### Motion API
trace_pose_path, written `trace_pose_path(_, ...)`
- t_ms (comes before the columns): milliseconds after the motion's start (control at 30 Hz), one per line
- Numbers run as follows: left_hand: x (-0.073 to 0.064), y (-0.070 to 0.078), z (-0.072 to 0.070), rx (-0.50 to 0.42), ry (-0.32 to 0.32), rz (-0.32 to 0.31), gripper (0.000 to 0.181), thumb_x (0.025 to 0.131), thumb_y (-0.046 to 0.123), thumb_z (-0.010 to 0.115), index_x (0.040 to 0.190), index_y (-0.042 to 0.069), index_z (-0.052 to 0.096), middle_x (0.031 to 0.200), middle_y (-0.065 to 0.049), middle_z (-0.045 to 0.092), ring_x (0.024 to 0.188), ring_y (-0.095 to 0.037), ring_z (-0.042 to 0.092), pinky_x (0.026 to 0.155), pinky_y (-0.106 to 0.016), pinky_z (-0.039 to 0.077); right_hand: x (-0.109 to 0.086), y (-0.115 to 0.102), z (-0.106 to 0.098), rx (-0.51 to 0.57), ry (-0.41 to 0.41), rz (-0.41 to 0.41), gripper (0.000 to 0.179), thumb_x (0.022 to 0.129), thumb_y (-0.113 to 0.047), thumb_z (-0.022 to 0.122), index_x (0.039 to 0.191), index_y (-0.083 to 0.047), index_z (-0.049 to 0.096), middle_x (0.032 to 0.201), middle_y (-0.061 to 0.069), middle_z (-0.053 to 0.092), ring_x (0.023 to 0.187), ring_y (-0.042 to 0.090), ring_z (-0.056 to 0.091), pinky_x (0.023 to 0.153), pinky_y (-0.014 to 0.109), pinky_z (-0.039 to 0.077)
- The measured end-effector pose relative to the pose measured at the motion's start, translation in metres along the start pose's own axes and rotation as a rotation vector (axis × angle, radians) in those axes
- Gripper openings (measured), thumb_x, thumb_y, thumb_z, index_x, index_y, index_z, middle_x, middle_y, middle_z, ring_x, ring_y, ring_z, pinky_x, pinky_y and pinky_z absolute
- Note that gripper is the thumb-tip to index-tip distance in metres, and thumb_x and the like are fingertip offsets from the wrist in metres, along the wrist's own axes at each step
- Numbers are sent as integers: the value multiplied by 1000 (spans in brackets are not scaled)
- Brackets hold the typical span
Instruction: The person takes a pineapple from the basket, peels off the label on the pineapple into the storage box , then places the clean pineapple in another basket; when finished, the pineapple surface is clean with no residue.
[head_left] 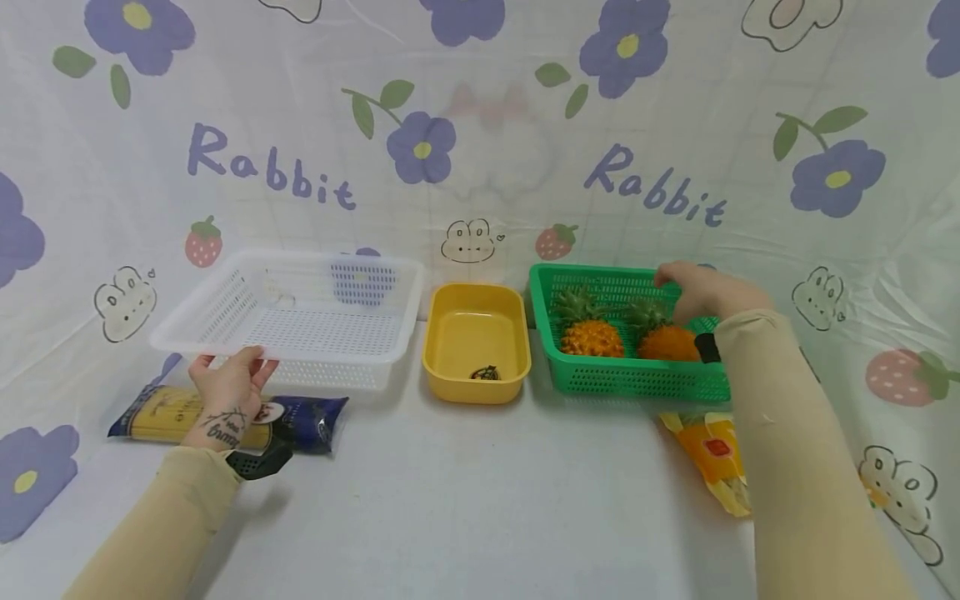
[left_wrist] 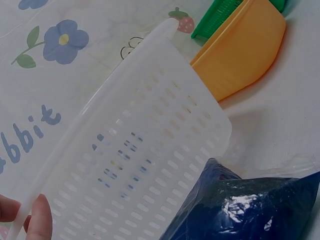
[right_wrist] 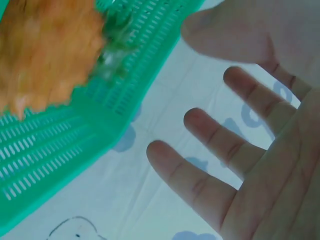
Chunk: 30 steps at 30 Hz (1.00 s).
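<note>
My left hand (head_left: 228, 387) grips the front rim of a white perforated basket (head_left: 352, 375), thumb on one side and fingers on the other. In the left wrist view the fingertips (left_wrist: 39, 217) pinch that rim at the lower left. At the right, my right hand (head_left: 712, 293) hovers over a green perforated basket (head_left: 637, 382), its fingers spread and relaxed in the right wrist view. Inside the green basket lie two pineapples, the left one (head_left: 592, 338) and the right one (head_left: 666, 342), both with green leafy tops. The right hand is close above the right pineapple.
Between the baskets stands a yellow basin (head_left: 476, 392) with a small dark mark inside. A long blue-and-yellow packet (head_left: 161, 417) lies before the white basket, partly behind the left wrist. An orange-yellow bag (head_left: 705, 450) lies before the green basket. A patterned cloth (head_left: 480, 150) hangs behind.
</note>
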<state>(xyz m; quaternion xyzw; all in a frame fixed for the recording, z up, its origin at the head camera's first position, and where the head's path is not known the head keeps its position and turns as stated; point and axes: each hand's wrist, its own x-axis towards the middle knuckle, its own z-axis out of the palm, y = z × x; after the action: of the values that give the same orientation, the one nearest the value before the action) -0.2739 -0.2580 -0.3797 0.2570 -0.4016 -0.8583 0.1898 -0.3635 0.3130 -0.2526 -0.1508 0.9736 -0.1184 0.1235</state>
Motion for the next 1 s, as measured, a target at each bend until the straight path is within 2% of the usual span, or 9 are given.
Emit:
trace_pose_path(133, 0, 1, 0, -11, -7, -19, 79, 77, -2, 71, 128, 29, 20, 112, 4, 45, 113, -19, 53, 75, -29, 54, 2, -5, 2, -16, 11, -22, 60, 76, 3, 58, 133, 0, 39, 141, 27, 30, 125, 46, 30, 88, 55, 42)
trace_pose_path(267, 0, 0, 0, -14, -6, -28, 78, 77, -2, 71, 126, 30, 19, 112, 3, 44, 109, -19, 53, 76, -29, 54, 3, -10, 4, -9, 25, -36, 59, 78, -1, 57, 134, 0, 38, 139, 27, 35, 124, 45, 34, 91, 58, 39)
trace_pose_path(400, 0, -2, 0, -2, 0, -10, 74, 78, -2, 69, 125, 28, 20, 111, 2, 43, 105, -18, 54, 76, -28, 54, 5, -14, 7, 12, 31, -23, 59, 79, -4, 57, 135, -3, 37, 137, 25, 37, 122, 43, 38, 89, 56, 41)
trace_pose_path(600, 0, 0, -1, -18, -7, -24, 80, 77, -3, 70, 130, 28, 19, 112, 3, 44, 112, -20, 52, 76, -30, 54, 10, -17, 11, 35, 28, -47, 56, 85, -10, 54, 137, -2, 34, 135, 26, 39, 119, 42, 41, 84, 52, 44)
trace_pose_path(733, -1, 2, 0, -58, 77, -38, 86, 76, -3, 71, 131, 31, 14, 122, 5, 37, 114, -15, 48, 86, -30, 51, 13, -19, 15, 38, 44, -65, 51, 89, -13, 52, 135, -2, 36, 133, 25, 41, 119, 42, 41, 85, 53, 43)
trace_pose_path(800, -2, 4, -1, -25, 164, 30, 77, 80, 4, 69, 130, 30, 16, 117, 8, 32, 107, -10, 45, 89, -26, 48, 14, -20, 17, 33, 55, -79, 48, 90, -14, 52, 134, 1, 37, 132, 26, 43, 119, 42, 42, 86, 53, 43)
trace_pose_path(867, -6, 5, -3, 79, 230, 155, 62, 85, 12, 63, 127, 28, 20, 112, 10, 27, 101, -5, 38, 86, -18, 40, 16, -21, 20, 35, 61, -90, 47, 92, -14, 51, 134, 2, 38, 131, 27, 43, 119, 43, 41, 88, 54, 42)
trace_pose_path(933, -9, 5, -3, 261, 255, 357, 43, 90, 20, 54, 123, 25, 27, 104, 12, 25, 93, -2, 32, 80, -17, 31, 17, -23, 23, 38, 67, -95, 47, 93, -15, 51, 134, 3, 38, 131, 27, 43, 119, 43, 41, 89, 55, 41)
trace_pose_path(1000, -11, 4, -1, 446, 237, 572, 34, 91, 21, 48, 121, 22, 32, 105, 12, 24, 91, -2, 28, 77, -19, 28, 18, -25, 26, 35, 78, -95, 47, 93, -17, 50, 134, 2, 38, 131, 26, 43, 119, 42, 42, 90, 55, 41)
